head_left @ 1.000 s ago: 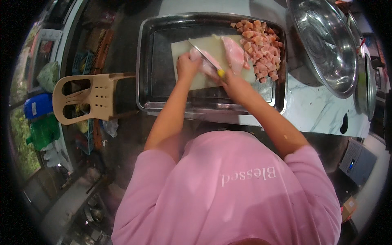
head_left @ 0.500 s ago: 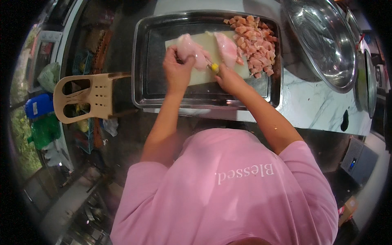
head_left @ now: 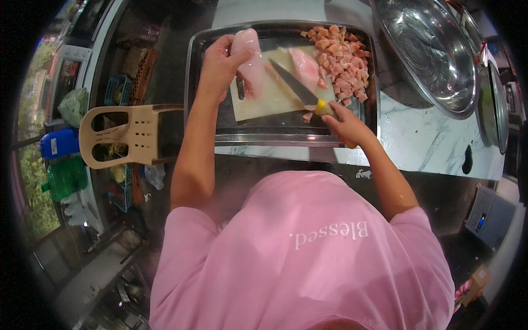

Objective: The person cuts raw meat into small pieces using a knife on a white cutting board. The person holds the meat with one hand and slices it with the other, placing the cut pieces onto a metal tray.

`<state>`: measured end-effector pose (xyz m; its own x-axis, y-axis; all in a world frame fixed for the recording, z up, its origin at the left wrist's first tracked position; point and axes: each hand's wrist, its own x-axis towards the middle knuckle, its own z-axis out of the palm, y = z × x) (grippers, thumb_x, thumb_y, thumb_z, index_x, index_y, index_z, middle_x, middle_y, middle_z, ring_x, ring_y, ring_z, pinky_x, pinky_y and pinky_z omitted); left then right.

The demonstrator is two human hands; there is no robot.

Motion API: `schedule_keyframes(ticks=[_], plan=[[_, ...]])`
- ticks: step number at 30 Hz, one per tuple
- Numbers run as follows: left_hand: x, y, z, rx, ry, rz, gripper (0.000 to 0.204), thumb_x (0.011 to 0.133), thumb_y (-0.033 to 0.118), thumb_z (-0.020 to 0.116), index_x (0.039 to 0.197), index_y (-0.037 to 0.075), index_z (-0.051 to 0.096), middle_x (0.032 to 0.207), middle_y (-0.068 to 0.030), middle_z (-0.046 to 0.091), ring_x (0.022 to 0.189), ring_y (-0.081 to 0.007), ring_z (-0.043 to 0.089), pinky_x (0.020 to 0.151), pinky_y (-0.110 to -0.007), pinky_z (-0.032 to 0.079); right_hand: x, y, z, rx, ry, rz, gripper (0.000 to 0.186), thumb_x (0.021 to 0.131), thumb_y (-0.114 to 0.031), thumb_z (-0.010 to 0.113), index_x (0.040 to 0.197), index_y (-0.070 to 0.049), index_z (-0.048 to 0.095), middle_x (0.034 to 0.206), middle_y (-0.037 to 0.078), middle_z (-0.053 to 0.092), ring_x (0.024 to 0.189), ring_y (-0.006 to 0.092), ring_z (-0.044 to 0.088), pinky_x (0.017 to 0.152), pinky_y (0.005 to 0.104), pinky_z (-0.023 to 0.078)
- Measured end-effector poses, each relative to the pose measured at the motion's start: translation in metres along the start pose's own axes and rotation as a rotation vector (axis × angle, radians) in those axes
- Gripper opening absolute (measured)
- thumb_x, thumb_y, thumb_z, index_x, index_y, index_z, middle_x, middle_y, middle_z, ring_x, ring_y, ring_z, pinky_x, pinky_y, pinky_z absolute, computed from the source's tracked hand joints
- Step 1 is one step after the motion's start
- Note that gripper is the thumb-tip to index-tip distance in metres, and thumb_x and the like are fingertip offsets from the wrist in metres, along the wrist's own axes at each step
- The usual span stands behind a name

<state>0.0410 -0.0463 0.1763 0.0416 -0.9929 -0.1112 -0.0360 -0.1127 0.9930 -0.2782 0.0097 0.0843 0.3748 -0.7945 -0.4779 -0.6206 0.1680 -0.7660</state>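
My left hand (head_left: 223,66) grips a pale raw chicken breast (head_left: 252,69) and holds it up over the left side of a white cutting board (head_left: 261,110). In my right hand (head_left: 346,124) is a knife (head_left: 294,83) with yellow on its handle, its blade slanting up and left over the board. A second piece of raw chicken (head_left: 305,66) rests on the board's right part. Beside it, diced chicken (head_left: 341,60) is heaped in the right end of the metal tray (head_left: 247,137). A small scrap of meat (head_left: 307,117) lies near the knife handle.
A large steel basin (head_left: 429,55) stands on the marble-patterned table (head_left: 418,137) to the right of the tray. Left of the table is a beige plastic chair (head_left: 132,135). A blue container (head_left: 56,144) and a green bottle (head_left: 66,176) are farther left.
My left hand has lifted the chicken breast up and left, and it now hangs lengthwise. My right hand has drawn the knife right and toward me, baring its blade.
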Motion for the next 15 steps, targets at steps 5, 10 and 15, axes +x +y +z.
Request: schedule_keyframes(ticks=[5, 10, 15], plan=[[0.002, -0.005, 0.019, -0.152, 0.026, 0.002, 0.026, 0.081, 0.012, 0.069, 0.103, 0.002, 0.061, 0.087, -0.0055, 0.064, 0.071, -0.0127, 0.061, 0.054, -0.027, 0.045, -0.053, -0.037, -0.031, 0.117, 0.107, 0.177, 0.034, 0.095, -0.021, 0.059, 0.124, -0.008, 0.047, 0.063, -0.001, 0.048, 0.049, 0.0082, 0.044, 0.040, 0.0240, 0.036], [-0.002, -0.071, 0.027, -0.222, 0.106, -0.284, 0.023, 0.081, 0.017, 0.065, 0.100, 0.004, 0.061, 0.085, -0.0055, 0.062, 0.068, -0.0151, 0.060, 0.054, -0.029, 0.045, -0.051, -0.024, -0.019, 0.009, 0.236, -0.016, 0.032, 0.094, -0.022, 0.059, 0.120, -0.008, 0.048, 0.066, 0.010, 0.056, 0.054, 0.0234, 0.056, 0.047, 0.0333, 0.044], [-0.019, -0.162, 0.017, -0.139, 0.181, -0.533, 0.022, 0.080, 0.019, 0.064, 0.096, 0.005, 0.060, 0.083, -0.0062, 0.061, 0.067, -0.0179, 0.059, 0.054, -0.031, 0.045, -0.022, -0.029, 0.029, -0.237, 0.248, -0.121, 0.037, 0.092, -0.031, 0.059, 0.116, -0.007, 0.045, 0.088, 0.027, 0.066, 0.085, 0.0489, 0.062, 0.072, 0.0562, 0.047]])
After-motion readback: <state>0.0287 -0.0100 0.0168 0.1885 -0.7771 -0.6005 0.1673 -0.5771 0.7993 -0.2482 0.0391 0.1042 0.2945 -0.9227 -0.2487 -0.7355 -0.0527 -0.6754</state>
